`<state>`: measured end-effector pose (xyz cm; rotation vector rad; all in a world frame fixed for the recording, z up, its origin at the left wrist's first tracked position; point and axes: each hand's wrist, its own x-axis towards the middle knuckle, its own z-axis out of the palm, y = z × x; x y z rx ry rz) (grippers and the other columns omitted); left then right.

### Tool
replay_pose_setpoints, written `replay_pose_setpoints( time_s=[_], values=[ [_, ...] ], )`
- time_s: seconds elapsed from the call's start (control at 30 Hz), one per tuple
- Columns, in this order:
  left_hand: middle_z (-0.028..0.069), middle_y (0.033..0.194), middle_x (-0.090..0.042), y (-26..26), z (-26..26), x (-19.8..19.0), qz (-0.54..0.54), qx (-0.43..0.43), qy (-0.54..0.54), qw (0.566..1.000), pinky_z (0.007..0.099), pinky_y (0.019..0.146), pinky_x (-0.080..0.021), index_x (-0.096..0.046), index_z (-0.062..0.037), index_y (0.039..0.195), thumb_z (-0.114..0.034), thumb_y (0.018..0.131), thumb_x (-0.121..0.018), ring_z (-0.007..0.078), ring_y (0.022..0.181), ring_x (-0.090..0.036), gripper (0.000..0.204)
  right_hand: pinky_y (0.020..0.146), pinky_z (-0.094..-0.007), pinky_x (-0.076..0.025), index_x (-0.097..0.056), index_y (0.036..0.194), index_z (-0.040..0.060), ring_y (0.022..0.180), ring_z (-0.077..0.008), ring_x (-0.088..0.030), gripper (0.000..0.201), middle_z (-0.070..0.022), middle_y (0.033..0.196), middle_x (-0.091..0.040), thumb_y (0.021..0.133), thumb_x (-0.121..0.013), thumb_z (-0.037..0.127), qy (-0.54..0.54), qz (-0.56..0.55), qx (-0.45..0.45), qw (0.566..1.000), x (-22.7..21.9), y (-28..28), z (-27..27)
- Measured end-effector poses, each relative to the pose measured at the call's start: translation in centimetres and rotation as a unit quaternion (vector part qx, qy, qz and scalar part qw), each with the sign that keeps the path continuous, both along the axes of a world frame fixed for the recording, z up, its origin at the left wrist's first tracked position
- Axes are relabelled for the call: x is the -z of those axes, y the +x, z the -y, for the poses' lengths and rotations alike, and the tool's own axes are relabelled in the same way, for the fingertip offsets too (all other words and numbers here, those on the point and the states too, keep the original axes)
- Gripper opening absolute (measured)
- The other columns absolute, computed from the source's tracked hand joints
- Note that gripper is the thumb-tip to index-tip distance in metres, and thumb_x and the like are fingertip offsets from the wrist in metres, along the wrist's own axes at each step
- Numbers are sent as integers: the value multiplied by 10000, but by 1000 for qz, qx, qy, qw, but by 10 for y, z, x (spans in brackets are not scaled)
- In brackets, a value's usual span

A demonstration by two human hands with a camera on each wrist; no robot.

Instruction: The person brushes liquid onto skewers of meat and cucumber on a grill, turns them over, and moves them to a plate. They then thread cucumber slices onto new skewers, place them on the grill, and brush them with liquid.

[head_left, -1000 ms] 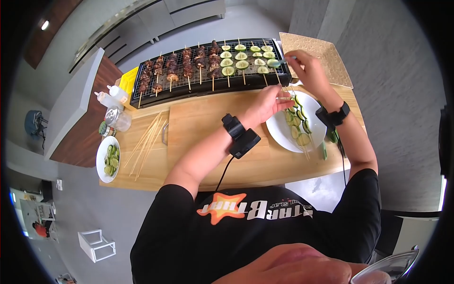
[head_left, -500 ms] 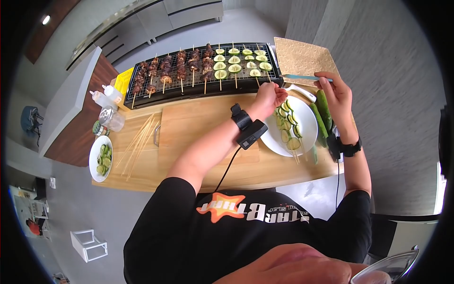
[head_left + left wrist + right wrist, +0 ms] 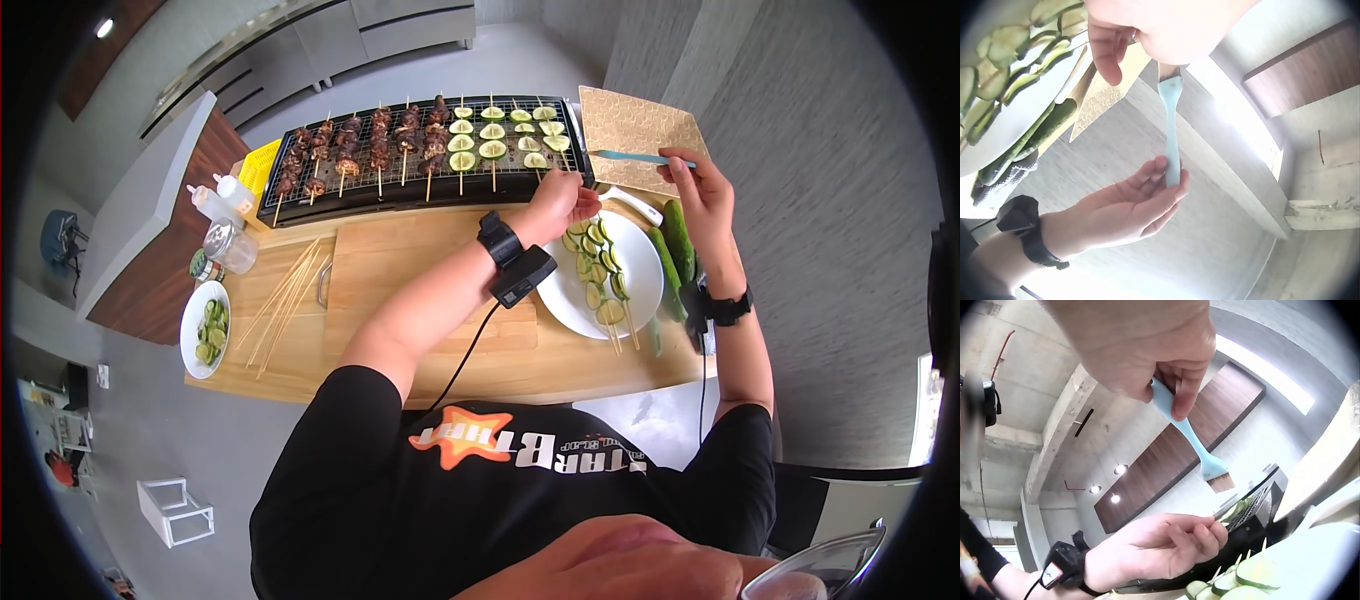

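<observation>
My left hand [image 3: 556,208] is at the front right edge of the grill [image 3: 370,210], its thumb and fingers pinching the wooden end of a skewer of cucumber slices [image 3: 554,128]. The pinch itself is mostly hidden. To the right, my right hand [image 3: 706,190] holds a light-blue basting brush [image 3: 635,157] by its handle. In the right wrist view the brush's bristles [image 3: 1221,482] point down, above the left hand's fingertips. Below both hands, more skewered cucumber slices [image 3: 597,265] lie on a white plate [image 3: 560,300].
Browned meat skewers [image 3: 380,140] fill the grill's left half. Whole cucumbers [image 3: 678,240] and a white handle [image 3: 633,204] lie by the plate. Further left are a cutting board [image 3: 400,270], bare sticks [image 3: 278,305], squeeze bottles [image 3: 214,204], a jar [image 3: 230,246] and a bowl [image 3: 190,345] of slices.
My right hand has drawn back to the right with the brush, off the cucumber slices on the grill. The left hand's fingers have closed in at the grill's front edge.
</observation>
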<state>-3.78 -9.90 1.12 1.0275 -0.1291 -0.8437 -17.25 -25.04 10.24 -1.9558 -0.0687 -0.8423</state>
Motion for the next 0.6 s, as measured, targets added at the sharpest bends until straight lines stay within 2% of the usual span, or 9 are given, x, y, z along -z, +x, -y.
replay_pose_setpoints(
  time_s=[0.03,0.13,0.23,0.27,0.4,0.47,0.57,0.6],
  values=[
    [152,775,-603,0,0,-1,-6,13,9,1000,308,554,-564,-444,15,971,-117,965,-402,226,621,-631,139,744,-223,-510,-637,1042,-37,860,-113,-659,184,-68,930,-680,943,-579,107,-2,4,3,1000,2,8,0],
    [177,824,-613,-4,-3,1,3,28,19,999,330,607,-578,-465,41,977,-103,961,-393,256,677,-646,162,719,-238,-507,-649,1042,-7,827,-108,-658,175,-74,862,-680,927,-602,116,-13,11,15,1000,11,40,0],
    [195,870,-607,-10,-6,1,-42,32,10,999,361,691,-581,-475,50,990,-97,958,-397,285,765,-651,169,710,-261,-507,-651,1046,11,816,-126,-654,176,-84,876,-680,915,-617,123,-92,-14,34,995,15,72,-3],
    [199,889,-602,-11,-7,1,-46,35,-1,998,371,721,-576,-476,53,995,-97,958,-398,295,795,-648,173,709,-290,-509,-645,1054,16,806,-171,-653,187,-115,913,-676,907,-621,129,-92,10,12,996,18,85,-6],
    [209,943,-587,-14,-16,2,-62,53,-51,995,397,803,-557,-479,60,1003,-96,955,-409,324,878,-638,177,713,-319,-512,-633,1049,6,810,-244,-657,186,-157,951,-663,911,-599,126,-161,-50,-19,985,24,107,-15],
    [204,968,-580,-20,-29,-3,-54,57,-69,995,405,822,-549,-480,58,1007,-92,950,-423,335,898,-634,170,711,-321,-510,-632,1035,4,808,-248,-657,173,-156,947,-663,912,-595,121,-155,-22,5,988,18,101,-19],
    [150,978,-598,-42,-68,-19,-19,47,-43,998,341,813,-547,-505,26,1082,-130,959,-453,271,900,-638,205,703,-320,-506,-625,1005,-12,783,-249,-650,156,-159,929,-660,917,-584,111,-156,-11,2,988,8,87,-27],
    [132,970,-602,-41,-79,-16,0,78,-53,996,327,806,-544,-513,15,1097,-144,962,-456,244,889,-636,216,700,-319,-505,-624,1000,-15,778,-247,-649,154,-161,925,-659,918,-581,108,-173,-21,-6,985,8,82,-29]
  ],
)
